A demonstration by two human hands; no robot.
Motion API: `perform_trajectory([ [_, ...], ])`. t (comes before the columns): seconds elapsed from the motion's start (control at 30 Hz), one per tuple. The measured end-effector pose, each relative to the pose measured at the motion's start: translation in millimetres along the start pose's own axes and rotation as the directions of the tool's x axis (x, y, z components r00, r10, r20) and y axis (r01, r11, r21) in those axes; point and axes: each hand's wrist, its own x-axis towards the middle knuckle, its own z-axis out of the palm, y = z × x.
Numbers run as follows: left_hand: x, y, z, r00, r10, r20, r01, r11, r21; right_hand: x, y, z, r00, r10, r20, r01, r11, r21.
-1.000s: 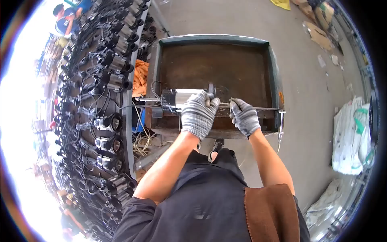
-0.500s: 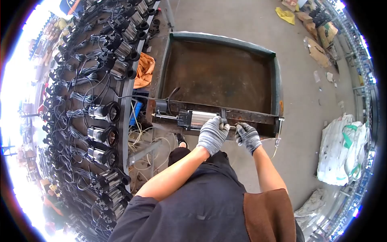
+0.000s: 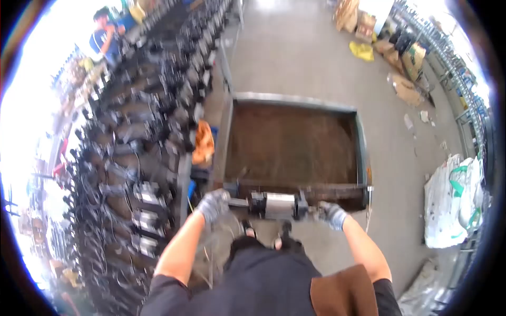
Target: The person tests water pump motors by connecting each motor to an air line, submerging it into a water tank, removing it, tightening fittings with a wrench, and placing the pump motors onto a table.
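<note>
A silver motor-like cylinder (image 3: 280,204) with black ends lies sideways at the front rim of the metal tray (image 3: 295,100). From its left end runs a metal rod (image 3: 239,202). My left hand (image 3: 213,206), in a grey glove, is closed at the outer end of that rod. At the other end, my gloved right hand (image 3: 333,216) is closed by a short metal-coloured piece (image 3: 314,209); blur hides what its fingers hold. The rusty brown tray floor stretches beyond both hands.
On my left, a long bench carries rows of similar silver-and-black units (image 3: 148,218) with cables. Orange cloth (image 3: 203,142) hangs between bench and tray. White sacks (image 3: 453,205) and cardboard (image 3: 406,89) lie on the right. A person (image 3: 105,39) is at the far left.
My left hand has left the cylinder's right end and moved left to the rod. My right hand stays near the right end. The view has tilted upward and blurred.
</note>
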Motion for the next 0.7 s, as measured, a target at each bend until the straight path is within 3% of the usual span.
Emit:
perform_trajectory([
  [0.03,0,18,-6,0.984,-0.128,0.121,0.174,0.816,-0.552,16,1,-19,0.998,-0.044,0.046,0.052,0.98,-0.194],
  [0.07,0,37,-13,0.938,-0.252,0.239,0.316,0.331,-0.889,38,6,-44,0.988,-0.111,0.106,0.147,0.878,-0.456],
  [0.1,9,11,-6,0.989,-0.086,0.118,0.112,0.964,-0.239,65,13,-71,0.975,-0.157,0.156,0.221,0.728,-0.649],
  [0.13,14,9,3,0.992,-0.127,-0.004,0.127,0.992,-0.008,97,24,-103,0.963,-0.205,0.175,0.263,0.576,-0.774],
  [0.17,18,7,11,0.978,-0.166,-0.125,0.19,0.958,0.215,43,3,-42,0.953,-0.212,0.216,0.226,0.022,-0.974],
  [0.2,18,61,4,0.885,-0.46,-0.068,0.462,0.887,0.01,-26,-24,39,0.941,-0.218,0.257,0.104,-0.538,-0.836],
  [0.23,20,105,-8,0.714,-0.698,0.054,0.695,0.698,-0.172,-30,-17,45,0.916,-0.297,0.27,0.055,-0.573,-0.818],
  [0.3,27,100,-16,0.586,-0.769,0.255,0.798,0.492,-0.349,-52,-13,63,0.85,-0.415,0.324,-0.003,-0.619,-0.786],
  [0.33,27,99,-16,0.554,-0.795,0.246,0.812,0.452,-0.37,-57,-10,66,0.816,-0.448,0.365,-0.034,-0.668,-0.744],
  [0.37,25,98,-15,0.606,-0.775,0.18,0.783,0.541,-0.306,-52,-6,63,0.866,-0.421,0.269,0.053,-0.458,-0.887],
  [0.4,10,90,-8,0.908,-0.418,-0.041,0.417,0.908,-0.027,-44,-5,52,0.911,-0.368,0.185,0.112,-0.211,-0.971],
  [0.43,-3,84,-4,0.991,0.094,-0.095,-0.058,0.942,0.33,-38,-8,43,0.948,-0.295,0.122,0.144,0.054,-0.988],
  [0.47,-14,116,-17,0.966,0.255,0.029,-0.241,0.861,0.448,-33,-7,36,0.977,-0.196,0.081,0.142,0.319,-0.937],
  [0.53,-19,104,-24,0.958,0.281,0.06,-0.271,0.817,0.509,-64,-26,55,0.997,0.027,-0.068,-0.066,0.726,-0.685],
  [0.57,-20,97,-26,0.954,0.291,0.077,-0.285,0.793,0.539,-61,-29,49,0.983,0.151,-0.101,-0.182,0.859,-0.479],
  [0.6,-22,113,-29,0.932,0.355,0.065,-0.325,0.747,0.579,-54,-24,46,0.988,0.109,-0.106,-0.147,0.864,-0.481],
  [0.63,-19,103,-28,0.975,0.222,0.024,-0.213,0.896,0.39,-49,-18,45,0.991,0.068,-0.111,-0.114,0.868,-0.484],
  [0.67,-17,81,-22,0.997,0.075,0.015,-0.076,0.982,0.175,-46,-12,44,0.989,0.106,-0.102,-0.134,0.937,-0.323],
  [0.7,-12,69,-19,0.997,-0.073,0.04,0.075,0.996,-0.048,-39,-6,38,0.993,0.088,-0.08,-0.106,0.961,-0.254],
])
